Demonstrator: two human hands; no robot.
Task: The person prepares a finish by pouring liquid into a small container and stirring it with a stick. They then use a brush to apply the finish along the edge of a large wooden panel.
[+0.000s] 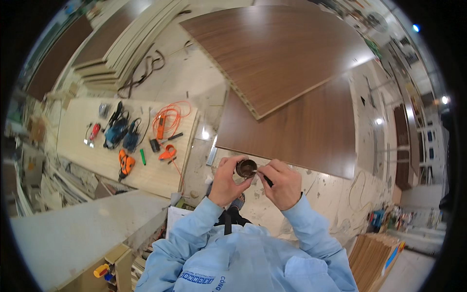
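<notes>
My left hand (225, 184) is wrapped round a small round jar (246, 168) with brown stuff inside, its open mouth facing up. My right hand (283, 184) pinches a thin tool with a black handle (267, 181). The tool's light tip reaches the jar's right rim; its exact kind is too small to tell. Both hands are close together in front of my chest, in light blue sleeves. Just beyond them lies a brown wood-grain panel (296, 131), and a second wood-grain panel (277, 53) rests askew over it.
To the left, a pale board (78, 131) bears blue power tools (116, 132), an orange tool (126, 164), a black mallet (154, 145), a green marker (143, 156) and a coiled orange cord (177, 117). Stacked panels (116, 44) stand behind. Brown boards (373, 258) are piled at the lower right.
</notes>
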